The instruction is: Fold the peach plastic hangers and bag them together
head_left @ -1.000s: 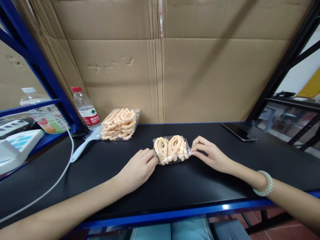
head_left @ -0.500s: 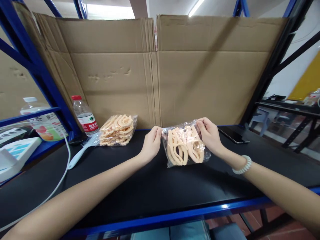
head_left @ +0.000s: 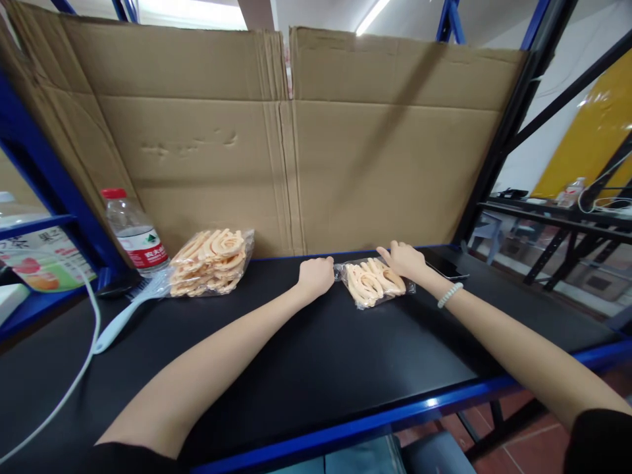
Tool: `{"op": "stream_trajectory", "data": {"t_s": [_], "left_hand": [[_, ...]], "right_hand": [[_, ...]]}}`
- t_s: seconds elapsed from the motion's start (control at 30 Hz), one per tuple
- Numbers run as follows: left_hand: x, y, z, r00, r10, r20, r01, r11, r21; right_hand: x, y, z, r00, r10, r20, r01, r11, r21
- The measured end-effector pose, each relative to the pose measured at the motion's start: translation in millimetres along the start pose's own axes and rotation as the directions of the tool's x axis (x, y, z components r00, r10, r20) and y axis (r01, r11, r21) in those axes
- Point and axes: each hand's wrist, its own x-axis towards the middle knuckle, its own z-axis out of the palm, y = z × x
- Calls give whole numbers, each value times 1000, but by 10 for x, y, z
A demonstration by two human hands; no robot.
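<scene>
A clear plastic packet of flat beige looped pieces [head_left: 374, 282] lies on or just above the black tabletop [head_left: 316, 355]. I cannot tell what the pieces are. My left hand [head_left: 316, 275] is closed at the packet's left edge, fingers wrapped over its top corner. At the upper right edge, my right hand [head_left: 407, 260] has its thumb and fingers apart, the thumb over or near the plastic. Farther left sits a thicker clear bag of similar beige pieces [head_left: 210, 263], piled in layers.
A light blue brush [head_left: 123, 319] lies beside the thicker bag, near a red-capped water bottle [head_left: 138, 237]. A dark phone [head_left: 447, 265] is behind my right wrist. Cardboard [head_left: 395, 164] walls the back. A white cable [head_left: 74, 388] runs along the left.
The packet has gone from tilted up between both hands to lower and flatter, farther back. My right fingers have loosened from its corner. The view has shifted right.
</scene>
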Motion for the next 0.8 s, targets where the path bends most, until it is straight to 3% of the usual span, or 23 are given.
{"op": "stream_trajectory", "data": {"t_s": [0.1,0.13,0.2,0.3,0.47,0.63,0.73,0.8], "left_hand": [[-210,-31,-37,993,120,0,-120,988,97],[-297,-44,-44,987,163,13,-163,979,123],[-481,-71,-69,971,236,47,-240,957,160],[-750,-108,-167,951,297,84,-308,932,193],[-1134,-163,-488,932,350,91,-361,911,199],[-1427,-178,-837,931,362,-41,-358,930,88],[-1635,-169,-1045,920,365,-143,-367,930,11],[-1826,-172,-1171,907,356,-225,-362,932,15]], "right_hand": [[-343,-195,-7,973,-226,52,229,972,-49],[-457,-252,25,925,-362,114,373,922,-104],[-609,-315,124,878,-437,196,472,859,-197],[-561,-243,276,894,-390,221,443,844,-303],[-56,143,366,927,-323,193,372,863,-342],[202,411,390,929,-340,149,370,878,-302],[189,375,294,924,-378,64,381,892,-244],[121,273,108,905,-421,-53,405,894,-191]]}}
